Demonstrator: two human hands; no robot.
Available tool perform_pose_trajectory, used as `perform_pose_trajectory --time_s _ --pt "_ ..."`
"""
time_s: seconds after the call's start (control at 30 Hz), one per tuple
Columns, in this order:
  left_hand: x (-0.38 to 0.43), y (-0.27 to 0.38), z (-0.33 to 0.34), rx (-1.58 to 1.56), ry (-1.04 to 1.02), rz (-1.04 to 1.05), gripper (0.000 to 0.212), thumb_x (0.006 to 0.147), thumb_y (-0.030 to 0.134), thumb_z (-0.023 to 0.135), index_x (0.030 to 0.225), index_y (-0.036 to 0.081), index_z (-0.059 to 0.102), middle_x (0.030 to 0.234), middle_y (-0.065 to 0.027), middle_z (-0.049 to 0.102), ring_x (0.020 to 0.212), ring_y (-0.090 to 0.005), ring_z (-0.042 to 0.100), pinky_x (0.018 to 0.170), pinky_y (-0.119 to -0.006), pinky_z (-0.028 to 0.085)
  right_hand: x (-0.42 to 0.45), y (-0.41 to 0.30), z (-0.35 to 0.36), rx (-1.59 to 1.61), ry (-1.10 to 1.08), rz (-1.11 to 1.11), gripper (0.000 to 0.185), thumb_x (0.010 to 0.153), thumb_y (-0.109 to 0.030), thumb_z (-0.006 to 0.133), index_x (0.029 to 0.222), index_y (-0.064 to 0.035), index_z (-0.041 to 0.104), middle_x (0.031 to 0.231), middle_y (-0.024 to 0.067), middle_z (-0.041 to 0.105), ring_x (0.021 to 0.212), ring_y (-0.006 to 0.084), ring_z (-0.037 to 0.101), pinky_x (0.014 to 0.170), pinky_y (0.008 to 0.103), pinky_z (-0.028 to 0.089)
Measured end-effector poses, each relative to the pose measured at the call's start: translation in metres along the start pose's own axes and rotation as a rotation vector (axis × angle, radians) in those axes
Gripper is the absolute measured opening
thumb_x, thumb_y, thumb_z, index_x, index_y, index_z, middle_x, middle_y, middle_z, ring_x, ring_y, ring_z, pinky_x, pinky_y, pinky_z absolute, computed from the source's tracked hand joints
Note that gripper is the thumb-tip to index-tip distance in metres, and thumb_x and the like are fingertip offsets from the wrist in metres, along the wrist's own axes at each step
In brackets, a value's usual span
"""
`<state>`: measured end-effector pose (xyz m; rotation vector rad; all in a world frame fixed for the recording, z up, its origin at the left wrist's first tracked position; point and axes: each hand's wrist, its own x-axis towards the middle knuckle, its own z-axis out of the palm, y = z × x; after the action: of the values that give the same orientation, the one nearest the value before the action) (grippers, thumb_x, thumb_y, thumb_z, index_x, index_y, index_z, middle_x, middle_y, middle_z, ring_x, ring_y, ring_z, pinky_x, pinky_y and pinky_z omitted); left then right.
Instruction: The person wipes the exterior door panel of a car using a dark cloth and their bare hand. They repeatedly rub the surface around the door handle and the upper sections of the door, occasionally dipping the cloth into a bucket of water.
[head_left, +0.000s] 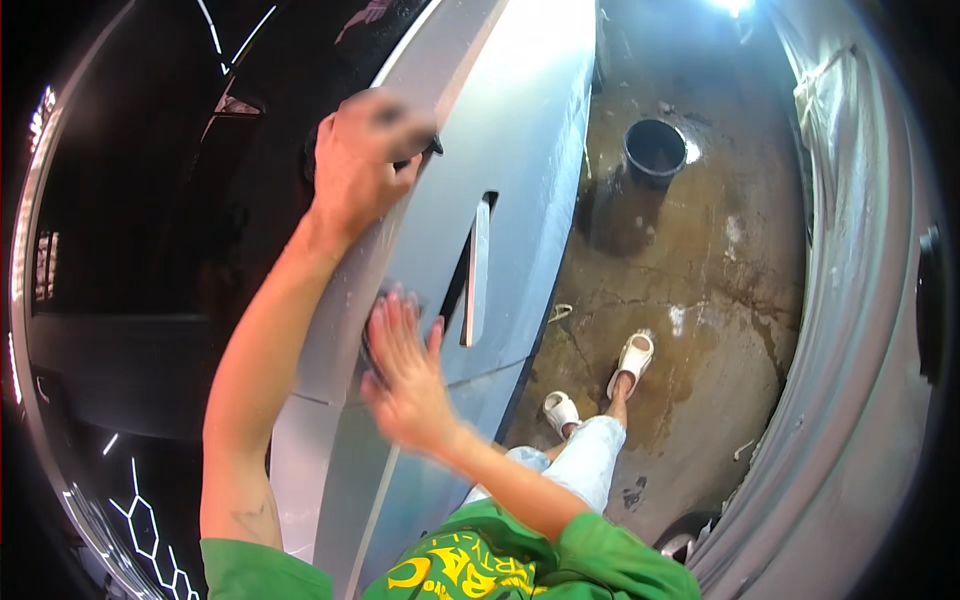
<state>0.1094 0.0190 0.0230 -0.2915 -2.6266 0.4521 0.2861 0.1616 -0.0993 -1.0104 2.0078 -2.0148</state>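
Before me is the silver-grey side of a car (517, 135). My left hand (367, 161) is curled at the lower edge of the dark window glass (150, 247), partly blurred. Its fingers close around a small black object (438, 145), whose kind I cannot tell. Lower down, my right hand (405, 367) lies flat against the painted panel, blurred at the fingertips. A dark edge shows beside its palm; whether this is a pad or a shadow is unclear. Just right of that hand, a slim door handle (477, 274) stands out from its dark recess.
A black bucket (655, 154) stands on the wet, cracked concrete floor (697, 270). Grey draped sheeting (847, 300) runs along the right, with a wheel (682, 536) at its lower edge. My feet, in cream slides (634, 356), are beside the car. Lamps reflect in the glass.
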Motion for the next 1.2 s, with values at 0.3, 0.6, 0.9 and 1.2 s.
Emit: perform_pose_trajectory --time_s 0.3,0.6,0.9,1.2 --pt "-0.059 0.008 -0.061 -0.11 -0.128 0.164 0.022 0.066 0.02 0.086 0.074 0.011 0.067 0.086 -0.0002 0.069 0.087 -0.0221 0.066 0.077 -0.038 0.047 -0.01 -0.022 0.018 -0.042 0.191 0.066 0.073 0.101 -0.021 0.055 0.16 0.0058 0.02 0.168 0.0261 0.017 0.156 0.0435 0.015 0.121 0.0666 0.009" --pt "-0.109 0.026 -0.111 -0.211 -0.424 0.17 0.026 0.058 0.016 0.081 0.066 0.008 0.057 0.07 -0.0051 0.057 0.07 -0.0269 0.06 0.066 -0.038 0.043 -0.021 -0.022 0.045 -0.01 0.176 0.018 0.073 0.099 -0.022 0.056 0.16 0.0034 0.025 0.169 0.0258 0.016 0.157 0.0427 0.012 0.121 0.066 0.008" --pt "-0.049 -0.013 -0.039 0.116 0.038 0.118 0.017 0.079 0.023 0.082 0.08 0.013 0.068 0.088 0.0009 0.065 0.085 -0.0212 0.063 0.079 -0.036 0.045 -0.079 0.009 0.057 0.037 0.116 0.049 0.077 0.098 -0.03 0.059 0.163 -0.0054 0.025 0.171 0.0182 0.018 0.158 0.0364 0.015 0.123 0.0621 0.001" --pt "-0.05 -0.005 -0.016 0.113 0.106 0.06 0.017 0.076 0.024 0.083 0.082 0.016 0.069 0.092 0.0048 0.066 0.091 -0.0181 0.063 0.083 -0.035 0.044 -0.058 0.073 0.039 0.189 0.263 0.282 0.07 0.101 -0.019 0.049 0.163 -0.0018 0.022 0.17 0.0229 0.018 0.158 0.0394 0.014 0.122 0.063 0.0"
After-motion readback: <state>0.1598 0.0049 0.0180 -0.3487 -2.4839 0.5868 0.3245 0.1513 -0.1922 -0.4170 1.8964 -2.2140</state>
